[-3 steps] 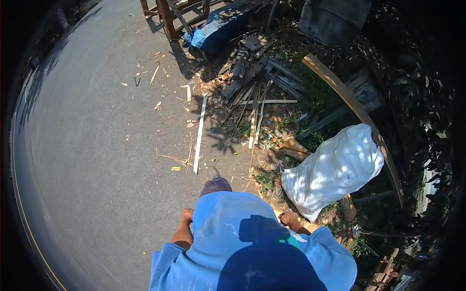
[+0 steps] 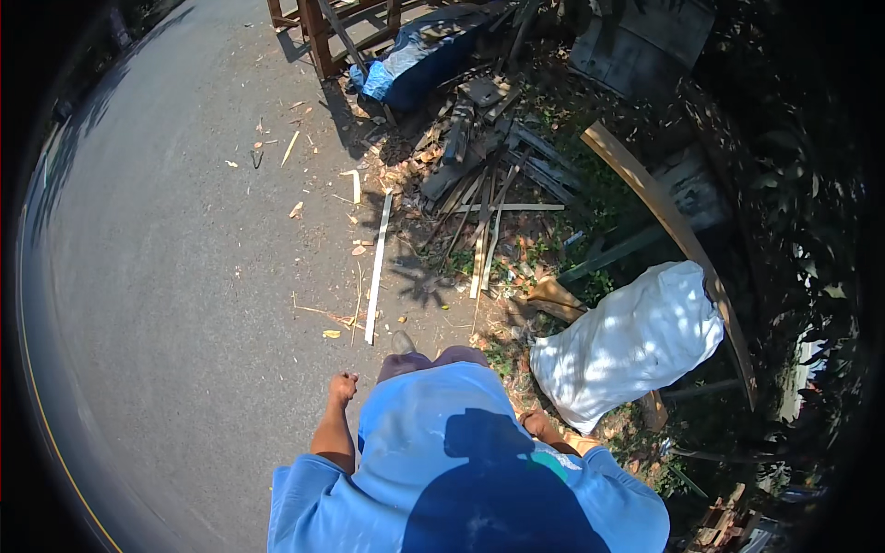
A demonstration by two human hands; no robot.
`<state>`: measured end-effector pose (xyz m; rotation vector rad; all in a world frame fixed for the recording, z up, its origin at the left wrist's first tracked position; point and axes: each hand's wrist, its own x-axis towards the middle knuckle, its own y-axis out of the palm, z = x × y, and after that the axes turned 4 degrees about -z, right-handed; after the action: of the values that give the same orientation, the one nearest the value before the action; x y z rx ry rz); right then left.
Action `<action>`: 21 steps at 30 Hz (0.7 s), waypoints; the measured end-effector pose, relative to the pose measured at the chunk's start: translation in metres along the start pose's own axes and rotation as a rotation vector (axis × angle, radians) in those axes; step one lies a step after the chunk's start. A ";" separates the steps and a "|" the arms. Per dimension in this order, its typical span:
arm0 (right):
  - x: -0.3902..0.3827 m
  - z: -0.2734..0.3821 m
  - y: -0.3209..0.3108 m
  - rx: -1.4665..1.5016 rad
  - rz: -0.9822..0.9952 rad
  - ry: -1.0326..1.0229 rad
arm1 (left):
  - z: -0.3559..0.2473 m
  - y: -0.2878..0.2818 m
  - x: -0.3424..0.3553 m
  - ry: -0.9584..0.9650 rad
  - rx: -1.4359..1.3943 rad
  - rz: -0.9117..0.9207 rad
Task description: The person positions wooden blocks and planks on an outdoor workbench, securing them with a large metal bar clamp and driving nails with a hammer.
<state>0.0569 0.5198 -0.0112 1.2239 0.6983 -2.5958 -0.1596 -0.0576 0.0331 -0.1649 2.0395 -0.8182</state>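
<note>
The left hand (image 2: 343,387) is held loosely curled and empty above the road (image 2: 184,304), with a long white strip of wood (image 2: 377,267) lying at its twelve o'clock. The right hand (image 2: 536,426) is seen near a white sack (image 2: 631,341) at its two o'clock; whether its fingers are apart or together cannot be told.

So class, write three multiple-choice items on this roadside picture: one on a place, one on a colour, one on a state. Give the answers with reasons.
1. Where does the long pale wooden strip lie?
A. On the paved road
B. On top of the sack
C. In the person's hand

2. What colour is the full sack?
A. Red
B. White
C. Black

3. What are the left hand and right hand holding?
A. A plank each
B. The sack between them
C. Nothing

Answers: 1 A, it lies flat on the grey road; 2 B, it is sunlit white; 3 C, both hang at the sides, nothing in them.
</note>
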 end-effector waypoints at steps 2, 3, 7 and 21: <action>0.030 0.048 -0.028 -0.009 -0.086 -0.013 | -0.066 -0.005 0.057 0.214 0.016 -0.063; 0.055 0.049 -0.064 0.014 -0.240 0.081 | -0.098 0.008 0.077 0.285 -0.069 -0.055; 0.158 0.170 -0.095 0.027 -0.407 0.048 | -0.279 -0.041 0.121 0.134 -0.413 0.149; 0.597 0.561 -0.283 -0.452 -0.162 0.184 | -0.662 -0.053 0.326 -0.076 -1.053 0.526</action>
<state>-0.8076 0.5100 -0.0660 1.3035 1.3808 -2.2693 -0.8828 0.0894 0.0826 -0.2149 2.1003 0.6151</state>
